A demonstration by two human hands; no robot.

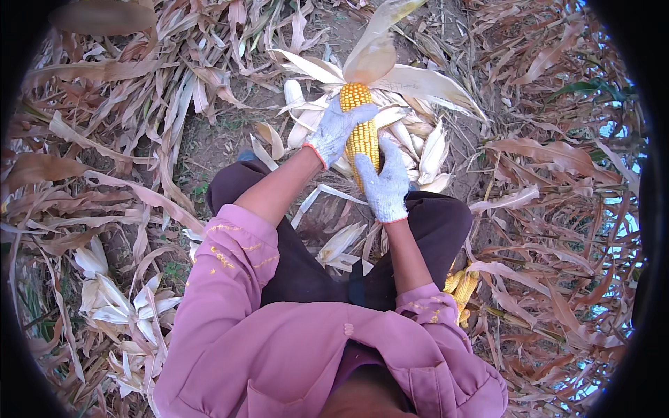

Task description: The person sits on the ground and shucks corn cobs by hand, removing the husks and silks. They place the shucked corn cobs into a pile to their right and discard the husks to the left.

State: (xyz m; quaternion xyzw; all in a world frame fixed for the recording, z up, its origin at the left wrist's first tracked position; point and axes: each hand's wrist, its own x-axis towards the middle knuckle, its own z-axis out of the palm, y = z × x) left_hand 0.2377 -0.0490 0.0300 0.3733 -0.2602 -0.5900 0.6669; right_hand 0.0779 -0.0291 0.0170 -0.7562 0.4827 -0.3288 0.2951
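Observation:
A yellow ear of corn is held upright in the view, above my knees. My left hand, in a pale knit glove with an orange cuff edge, wraps its upper part with the thumb across the kernels. Lower down, my right hand, gloved alike, grips the ear from the right side. Dry husk leaves spread out from the far end of the ear, peeled back from the bared kernels. Beneath it lies a heap of pale ears in their husks, partly hidden by my hands.
Several bare yellow ears lie on the ground beside my right hip. Empty-looking husks are strewn at my left. A loose husk sits between my legs. Dry corn stalks line the right, and more dry leaves cover the upper left.

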